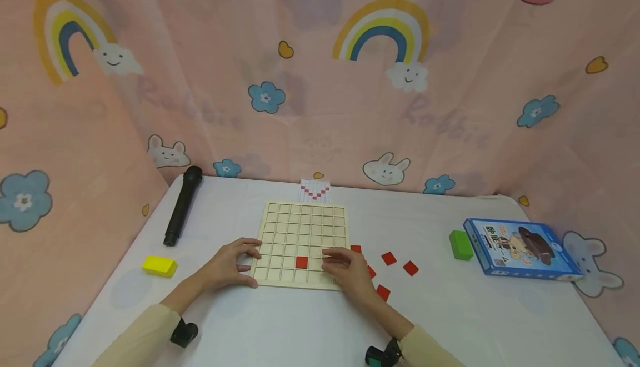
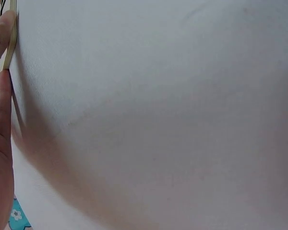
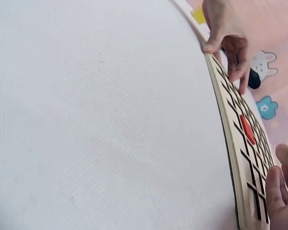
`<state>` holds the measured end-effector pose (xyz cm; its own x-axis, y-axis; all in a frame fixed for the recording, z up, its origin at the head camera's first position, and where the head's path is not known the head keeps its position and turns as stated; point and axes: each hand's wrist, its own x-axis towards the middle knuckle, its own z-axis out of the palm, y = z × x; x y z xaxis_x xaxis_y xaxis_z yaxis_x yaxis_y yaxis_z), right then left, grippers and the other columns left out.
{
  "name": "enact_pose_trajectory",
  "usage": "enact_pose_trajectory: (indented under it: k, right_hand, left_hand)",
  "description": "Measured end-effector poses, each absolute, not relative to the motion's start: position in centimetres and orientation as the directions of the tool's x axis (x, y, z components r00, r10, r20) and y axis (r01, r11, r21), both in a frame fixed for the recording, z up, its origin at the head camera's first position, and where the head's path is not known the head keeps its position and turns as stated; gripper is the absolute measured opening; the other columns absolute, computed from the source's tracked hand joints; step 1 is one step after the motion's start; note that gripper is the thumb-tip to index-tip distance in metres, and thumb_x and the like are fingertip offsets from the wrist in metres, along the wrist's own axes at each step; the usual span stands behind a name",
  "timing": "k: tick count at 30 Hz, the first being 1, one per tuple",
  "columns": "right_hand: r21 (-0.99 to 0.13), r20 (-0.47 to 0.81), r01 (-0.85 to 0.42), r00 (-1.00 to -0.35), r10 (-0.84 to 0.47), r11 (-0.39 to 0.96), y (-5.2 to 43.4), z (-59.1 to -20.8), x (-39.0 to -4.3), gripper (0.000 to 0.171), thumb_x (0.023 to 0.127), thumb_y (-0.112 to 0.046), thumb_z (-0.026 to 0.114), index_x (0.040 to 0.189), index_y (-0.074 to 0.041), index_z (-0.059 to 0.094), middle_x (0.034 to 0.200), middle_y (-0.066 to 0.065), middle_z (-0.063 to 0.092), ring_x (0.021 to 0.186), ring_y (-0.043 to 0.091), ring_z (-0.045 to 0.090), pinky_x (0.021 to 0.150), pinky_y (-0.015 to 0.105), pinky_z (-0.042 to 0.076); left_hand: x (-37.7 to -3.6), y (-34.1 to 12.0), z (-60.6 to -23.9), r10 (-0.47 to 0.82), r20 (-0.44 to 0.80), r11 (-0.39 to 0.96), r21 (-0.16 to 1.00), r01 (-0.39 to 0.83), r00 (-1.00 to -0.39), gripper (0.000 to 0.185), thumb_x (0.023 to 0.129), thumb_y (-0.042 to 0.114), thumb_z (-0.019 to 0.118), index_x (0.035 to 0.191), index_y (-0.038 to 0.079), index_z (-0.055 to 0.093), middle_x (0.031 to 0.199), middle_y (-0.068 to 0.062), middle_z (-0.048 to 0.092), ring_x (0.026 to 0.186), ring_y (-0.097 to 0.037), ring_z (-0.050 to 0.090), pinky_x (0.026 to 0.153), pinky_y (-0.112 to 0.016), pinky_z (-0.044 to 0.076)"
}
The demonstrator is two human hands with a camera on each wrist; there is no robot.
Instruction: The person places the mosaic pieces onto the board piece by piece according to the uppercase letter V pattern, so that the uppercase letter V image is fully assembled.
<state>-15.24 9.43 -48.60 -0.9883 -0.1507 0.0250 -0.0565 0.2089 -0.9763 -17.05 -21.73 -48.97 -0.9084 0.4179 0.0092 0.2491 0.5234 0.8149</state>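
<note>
A cream grid board (image 1: 280, 227) lies on the white table, with one red square tile (image 1: 301, 262) in a cell of its lower part. My left hand (image 1: 231, 264) holds the board at its left side, thumb at the near corner and fingers along the edge. In the right wrist view the same left hand (image 3: 228, 36) shows its thumb on the rim. Over the board's right part is my right hand (image 1: 348, 271), fingers bent and fingertips close together above the cells. I cannot tell whether a tile sits between those fingertips. Loose red tiles (image 1: 411, 268) lie right of it.
A small pattern card (image 1: 315, 191) with a red V lies behind the board. On the left are a black microphone (image 1: 183, 206) and a yellow block (image 1: 159, 266). A green block (image 1: 460, 245) and a blue box (image 1: 522, 249) stand at the right.
</note>
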Motion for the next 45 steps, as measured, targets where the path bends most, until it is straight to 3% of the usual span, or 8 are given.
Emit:
enact_pose_trajectory:
  k: [4,11,19,26,32,40,45]
  right_hand:
    - [-0.978,0.013,-0.03,-0.996,-0.084,0.205,11.7,-48.2,-14.8,0.03,0.081,0.002,0.073,0.111,0.001,0.068,0.106,0.014,0.068,0.095,0.025,0.065,0.077,0.016,0.055]
    - [-0.938,-0.034,0.056,-0.997,0.07,0.342,16.3,-47.2,-13.6,0.034,0.087,-0.004,0.069,0.12,-0.004,0.063,0.118,0.012,0.063,0.109,0.027,0.06,0.082,0.019,0.056]
    - [-0.91,-0.089,0.162,-0.975,0.204,0.381,21.8,-47.4,-13.3,0.041,0.09,-0.009,0.066,0.13,-0.006,0.056,0.13,0.015,0.056,0.118,0.026,0.052,0.081,0.001,0.044]
    - [-0.856,-0.148,0.248,-0.958,0.245,0.453,24.2,-48.4,-13.5,0.048,0.087,-0.008,0.07,0.131,-0.003,0.053,0.13,0.019,0.056,0.117,0.031,0.055,0.088,0.013,0.05]
    - [-0.835,-0.128,0.277,-0.938,0.322,0.475,24.6,-48.9,-13.7,0.041,0.086,-0.009,0.07,0.125,-0.001,0.057,0.121,0.021,0.061,0.106,0.03,0.06,0.073,0.003,0.049]
    - [-0.804,-0.141,0.305,-0.932,0.335,0.51,24.7,-49.0,-13.9,0.042,0.081,-0.013,0.077,0.118,0.0,0.061,0.114,0.021,0.064,0.101,0.031,0.063,0.083,0.027,0.057]
    - [-0.813,-0.111,0.277,-0.937,0.33,0.512,24.6,-49.2,-13.9,0.034,0.083,-0.009,0.074,0.114,0.0,0.063,0.11,0.02,0.066,0.097,0.029,0.065,0.076,0.018,0.057]
  left_hand:
    - [-17.0,-21.6,-48.7,0.414,0.012,0.527,0.812,0.251,-0.91,0.052,0.056,0.017,0.092,0.099,0.01,0.063,0.137,-0.015,0.047,0.129,-0.042,0.042,0.081,-0.018,0.056]
    - [-16.7,-21.7,-48.7,0.383,-0.003,0.541,0.811,0.221,-0.924,0.051,0.056,0.017,0.091,0.099,0.01,0.064,0.138,-0.014,0.047,0.128,-0.041,0.042,0.081,-0.019,0.056]
    - [-16.6,-21.7,-48.8,0.373,-0.024,0.529,0.827,0.192,-0.928,0.053,0.055,0.017,0.092,0.1,0.011,0.064,0.139,-0.011,0.046,0.131,-0.039,0.04,0.082,-0.018,0.056]
    - [-16.6,-21.6,-49.0,0.377,-0.02,0.543,0.815,0.203,-0.926,0.054,0.055,0.019,0.092,0.101,0.011,0.065,0.139,-0.012,0.046,0.131,-0.04,0.039,0.082,-0.018,0.055]
    - [-16.7,-21.4,-48.9,0.367,-0.03,0.54,0.821,0.187,-0.93,0.054,0.055,0.016,0.092,0.101,0.011,0.065,0.139,-0.011,0.046,0.131,-0.039,0.04,0.082,-0.018,0.055]
    - [-16.9,-21.4,-48.9,0.371,-0.03,0.541,0.819,0.189,-0.928,0.053,0.055,0.017,0.092,0.099,0.011,0.064,0.139,-0.012,0.047,0.13,-0.039,0.04,0.082,-0.019,0.056]
    - [-16.8,-21.4,-49.0,0.371,-0.032,0.537,0.823,0.186,-0.928,0.053,0.055,0.017,0.092,0.1,0.011,0.064,0.139,-0.013,0.047,0.13,-0.04,0.04,0.082,-0.019,0.056]
